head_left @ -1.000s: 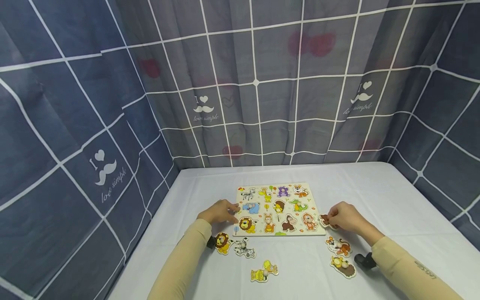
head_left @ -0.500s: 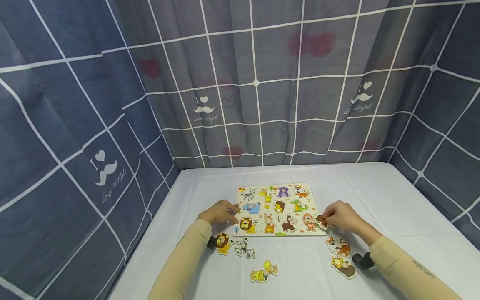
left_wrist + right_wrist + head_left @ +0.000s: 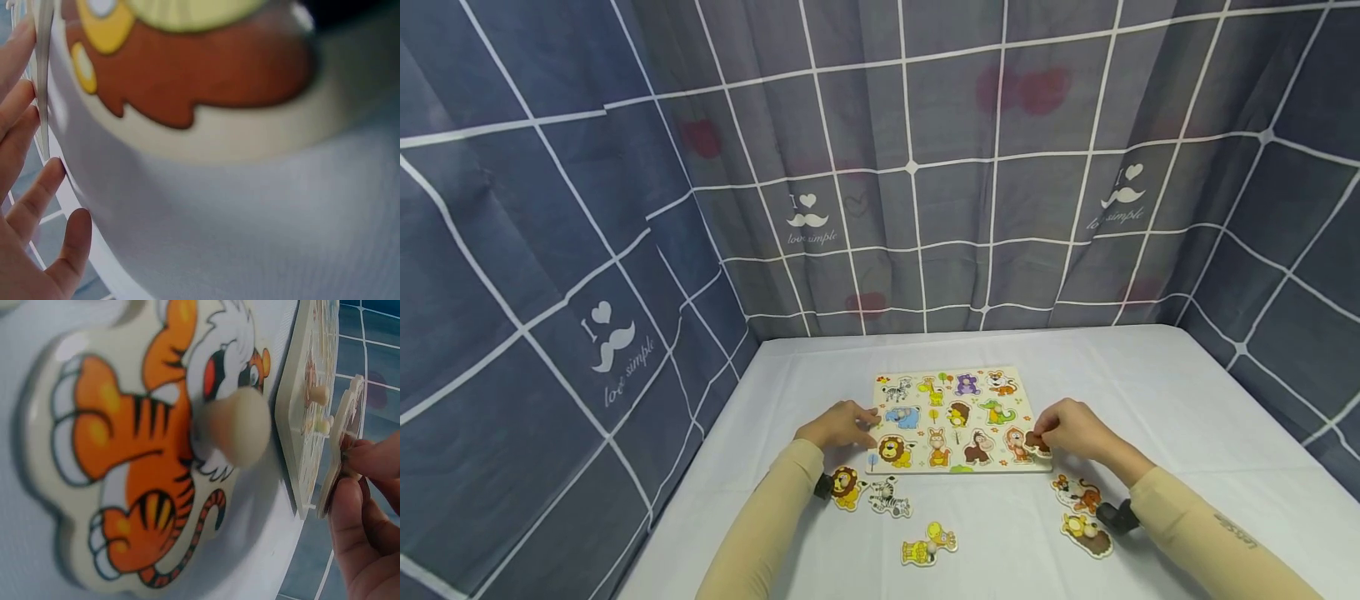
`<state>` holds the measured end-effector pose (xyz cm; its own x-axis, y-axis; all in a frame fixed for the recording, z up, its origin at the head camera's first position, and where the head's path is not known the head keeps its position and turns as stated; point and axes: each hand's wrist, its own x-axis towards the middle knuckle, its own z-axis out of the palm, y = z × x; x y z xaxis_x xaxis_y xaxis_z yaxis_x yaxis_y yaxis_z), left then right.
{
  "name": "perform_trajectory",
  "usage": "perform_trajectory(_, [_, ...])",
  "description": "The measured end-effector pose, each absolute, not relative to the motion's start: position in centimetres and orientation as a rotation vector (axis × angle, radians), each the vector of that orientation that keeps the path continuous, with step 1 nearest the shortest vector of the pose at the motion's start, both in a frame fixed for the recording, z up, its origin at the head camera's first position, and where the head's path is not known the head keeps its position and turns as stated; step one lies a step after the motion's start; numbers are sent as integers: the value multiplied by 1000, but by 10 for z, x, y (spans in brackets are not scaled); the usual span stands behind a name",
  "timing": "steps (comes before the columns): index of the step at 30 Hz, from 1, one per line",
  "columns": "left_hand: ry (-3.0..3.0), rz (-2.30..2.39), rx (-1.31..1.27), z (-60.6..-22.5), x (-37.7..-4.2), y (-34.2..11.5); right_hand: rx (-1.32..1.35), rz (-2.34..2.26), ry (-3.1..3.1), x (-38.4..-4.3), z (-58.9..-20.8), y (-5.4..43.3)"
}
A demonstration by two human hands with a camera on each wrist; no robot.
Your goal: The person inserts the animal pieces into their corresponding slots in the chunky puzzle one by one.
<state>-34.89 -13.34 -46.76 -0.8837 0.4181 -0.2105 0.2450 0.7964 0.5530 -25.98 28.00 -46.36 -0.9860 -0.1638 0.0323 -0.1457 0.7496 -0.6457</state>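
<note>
Head view: I see the right hand point(image 3: 1071, 427) pinching a brown piece point(image 3: 1036, 447) over the lower right corner of the board point(image 3: 917, 467), beside the monkey point(image 3: 1017, 444). The left hand point(image 3: 838, 423) rests at the board's left edge, fingers spread, holding nothing. On the white table point(image 3: 992, 521), the lion piece point(image 3: 846, 486) and zebra piece point(image 3: 891, 500) lie below the board's left part, the giraffe piece point(image 3: 928, 547) farther below, the tiger piece point(image 3: 1084, 497) and hedgehog piece point(image 3: 1086, 535) off its lower right corner.

Left wrist view: I find the left hand's fingers extended; the lion piece, cropped, fills the top.

Right wrist view: thumb and fingers hold the brown piece tilted; I cannot make out its picture. The tiger piece's knob point(image 3: 247, 428) shows close up.
</note>
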Motion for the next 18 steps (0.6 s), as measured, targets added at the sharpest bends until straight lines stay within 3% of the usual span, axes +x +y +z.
perform_trajectory(18, [2664, 753, 481, -470, -350, -134, -332, -1073, 2911, -265, -465, 265])
